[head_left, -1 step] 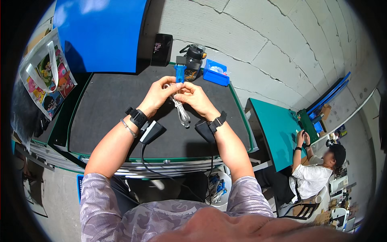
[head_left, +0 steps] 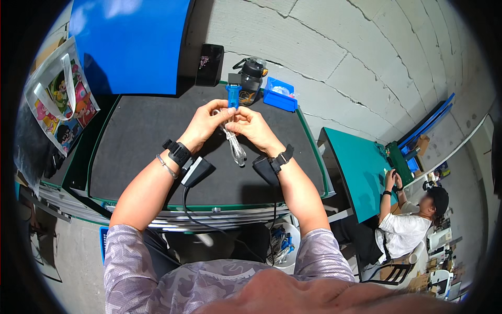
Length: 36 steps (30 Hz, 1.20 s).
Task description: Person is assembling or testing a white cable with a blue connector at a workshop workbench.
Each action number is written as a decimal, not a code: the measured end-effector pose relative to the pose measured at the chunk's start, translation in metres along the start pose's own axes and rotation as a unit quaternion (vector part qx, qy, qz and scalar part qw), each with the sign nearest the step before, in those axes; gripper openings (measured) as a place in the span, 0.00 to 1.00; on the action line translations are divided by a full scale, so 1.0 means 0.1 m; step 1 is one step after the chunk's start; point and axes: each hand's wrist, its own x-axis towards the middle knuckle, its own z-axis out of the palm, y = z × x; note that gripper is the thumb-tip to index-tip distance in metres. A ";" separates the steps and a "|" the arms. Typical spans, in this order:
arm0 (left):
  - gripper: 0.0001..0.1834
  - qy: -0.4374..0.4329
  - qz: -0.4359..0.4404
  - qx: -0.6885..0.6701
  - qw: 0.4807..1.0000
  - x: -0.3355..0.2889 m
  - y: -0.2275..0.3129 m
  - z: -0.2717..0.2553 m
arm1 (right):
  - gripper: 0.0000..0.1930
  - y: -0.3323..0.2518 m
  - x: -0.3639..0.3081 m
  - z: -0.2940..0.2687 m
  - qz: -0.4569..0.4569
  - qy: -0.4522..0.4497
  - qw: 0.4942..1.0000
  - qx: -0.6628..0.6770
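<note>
A cable with a translucent blue connector is held upright over the dark mat, its dark grey end pointing away from me. My left hand pinches the base of the connector between thumb and fingers. From the other side, my right hand closes its fingertips at the same base, where the cord begins. Below the fingers hangs the bundled clear-grey cord, gathered into loops. The exact spot where the fingertips meet is partly hidden.
Behind my hands stand a dark bottle, a blue tray and a black phone-like device. A white bucket below holds similar blue-ended cables. At right, another person sits by a green table.
</note>
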 end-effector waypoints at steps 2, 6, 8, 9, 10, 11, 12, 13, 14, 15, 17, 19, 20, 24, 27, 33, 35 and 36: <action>0.21 -0.018 -0.003 0.004 1.000 0.01 -0.04 -0.02 | 0.13 0.02 0.02 -0.02 -0.002 0.005 0.999 -0.032; 0.20 -0.029 -0.001 -0.016 0.999 0.03 -0.10 -0.03 | 0.11 0.03 0.01 -0.02 -0.001 0.017 1.000 0.004; 0.20 -0.021 -0.007 -0.005 1.000 0.03 -0.11 -0.02 | 0.12 0.07 0.01 -0.04 -0.007 0.016 1.000 0.005; 0.20 -0.020 -0.006 -0.006 1.000 0.03 -0.12 -0.04 | 0.12 0.06 0.02 -0.03 -0.006 0.016 1.000 0.004; 0.21 -0.026 -0.008 -0.011 1.000 0.04 -0.12 -0.06 | 0.12 0.06 0.03 -0.03 -0.003 0.011 1.000 -0.003; 0.21 -0.032 -0.010 -0.016 0.999 0.03 -0.12 -0.07 | 0.13 0.06 0.04 -0.03 0.000 0.007 1.000 -0.009; 0.21 -0.034 -0.011 -0.016 0.999 0.03 -0.10 -0.05 | 0.13 0.07 0.03 -0.05 0.001 0.009 1.000 -0.008; 0.23 -0.026 -0.017 0.011 0.999 0.03 -0.08 -0.03 | 0.13 0.08 0.03 -0.06 -0.016 0.014 1.000 -0.014; 0.25 -0.018 -0.023 0.037 0.999 0.03 -0.05 -0.01 | 0.12 0.08 0.03 -0.08 -0.033 0.020 0.999 -0.019; 0.25 -0.020 -0.024 0.037 0.999 0.01 -0.04 0.02 | 0.12 0.08 0.03 -0.09 -0.032 0.022 0.999 -0.018; 0.28 0.046 -0.046 -0.043 0.997 -0.01 -0.03 0.10 | 0.12 0.07 0.04 -0.12 -0.061 0.093 0.993 -0.028; 0.28 0.054 -0.079 -0.033 0.995 0.01 -0.10 0.03 | 0.09 0.05 0.07 -0.12 -0.100 0.173 0.980 -0.002; 0.27 -0.021 -0.107 -0.025 0.994 0.02 -0.13 -0.04 | 0.10 0.02 0.06 -0.12 -0.106 0.196 0.975 -0.003; 0.23 -0.129 -0.150 -0.001 0.980 -0.03 -0.15 0.05 | 0.12 0.03 0.07 -0.20 -0.136 0.265 0.955 -0.005; 0.22 -0.154 -0.128 0.017 0.980 -0.03 -0.13 0.05 | 0.12 0.05 0.08 -0.24 -0.140 0.278 0.950 0.000; 0.24 -0.167 -0.136 -0.041 0.976 -0.02 -0.14 0.04 | 0.13 0.06 0.09 -0.24 -0.115 0.256 0.955 0.097; 0.24 -0.169 -0.139 -0.064 0.974 -0.03 -0.13 0.04 | 0.13 0.06 0.10 -0.22 -0.120 0.257 0.952 0.112; 0.24 -0.170 -0.139 -0.064 0.974 -0.03 -0.12 0.04 | 0.14 0.06 0.10 -0.22 -0.124 0.259 0.950 0.126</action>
